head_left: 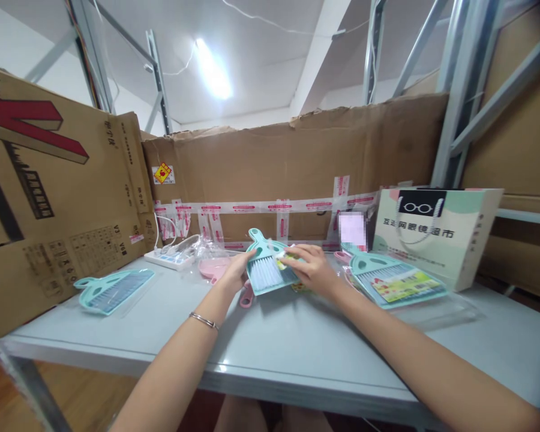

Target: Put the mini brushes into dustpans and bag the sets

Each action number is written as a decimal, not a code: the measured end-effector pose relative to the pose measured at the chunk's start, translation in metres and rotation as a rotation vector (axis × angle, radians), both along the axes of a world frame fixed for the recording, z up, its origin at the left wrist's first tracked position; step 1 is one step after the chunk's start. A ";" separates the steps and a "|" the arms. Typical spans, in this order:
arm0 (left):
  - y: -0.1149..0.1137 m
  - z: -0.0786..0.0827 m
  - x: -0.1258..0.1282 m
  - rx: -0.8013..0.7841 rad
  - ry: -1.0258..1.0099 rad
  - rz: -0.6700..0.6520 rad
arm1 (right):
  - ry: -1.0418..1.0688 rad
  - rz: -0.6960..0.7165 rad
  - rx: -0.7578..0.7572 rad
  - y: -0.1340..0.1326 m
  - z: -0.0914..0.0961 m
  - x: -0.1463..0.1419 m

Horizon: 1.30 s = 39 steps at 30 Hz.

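Observation:
A mint-green dustpan with a brush [270,273] nested in it is tilted up above the table, its handle pointing away from me. My left hand [239,271] is closed on its left edge, thumb on top. My right hand [314,268] lies over its right side, fingers bent onto a small printed card [282,258]; its fingertips are partly hidden. Below and behind are a pink handle [246,296] and a pink dustpan [213,267].
Another mint-green dustpan set [117,290] lies left, and bagged sets with a printed card [400,288] lie right. A white power strip [168,259], a paper shopping bag [432,234] and large cardboard [261,168] stand around the grey table [324,360]. Metal posts rise behind.

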<state>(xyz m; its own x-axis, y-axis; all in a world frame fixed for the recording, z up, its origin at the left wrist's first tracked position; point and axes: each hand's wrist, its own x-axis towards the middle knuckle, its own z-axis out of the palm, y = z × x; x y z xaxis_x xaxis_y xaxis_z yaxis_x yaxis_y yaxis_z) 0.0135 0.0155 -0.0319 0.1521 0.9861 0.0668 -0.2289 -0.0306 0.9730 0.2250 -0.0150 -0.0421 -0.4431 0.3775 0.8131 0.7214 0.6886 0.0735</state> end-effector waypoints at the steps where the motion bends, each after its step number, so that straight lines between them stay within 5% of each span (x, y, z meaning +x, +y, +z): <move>1: -0.002 0.002 0.000 -0.054 -0.040 -0.028 | -0.046 -0.006 -0.005 0.002 -0.003 -0.003; 7: -0.016 0.017 0.002 -0.207 -0.147 -0.202 | -0.127 -0.020 -0.015 0.010 -0.013 -0.003; 17: -0.024 0.018 0.005 0.095 -0.096 -0.238 | -0.061 0.042 -0.066 0.012 -0.012 0.005; 21: -0.027 0.021 0.007 0.155 -0.113 -0.198 | 0.355 0.004 -0.110 0.006 -0.004 -0.002; 23: -0.029 0.022 0.010 0.179 -0.152 -0.144 | 0.762 -0.006 -0.245 0.005 -0.002 -0.007; 25: -0.031 0.021 0.015 0.213 -0.187 -0.114 | 1.041 0.114 -0.551 0.005 -0.002 -0.013; 27: -0.033 0.019 0.021 0.259 -0.191 -0.130 | 1.138 0.314 -0.894 0.003 -0.003 -0.019; 29: -0.033 0.016 0.024 0.293 -0.154 -0.169 | 1.215 0.453 -1.067 0.001 -0.004 -0.023; 32: -0.029 0.018 0.017 0.257 0.035 -0.158 | 1.395 0.488 -1.049 -0.001 -0.002 -0.022; 34: -0.022 0.023 0.004 0.291 0.295 0.015 | 1.461 0.484 -1.035 -0.002 0.001 -0.018; 37: -0.011 0.028 -0.025 0.399 1.003 0.400 | 1.540 0.467 -1.049 -0.001 0.004 -0.012; 39: -0.004 0.027 -0.042 0.284 1.405 0.395 | 1.594 0.456 -1.047 0.000 0.004 -0.011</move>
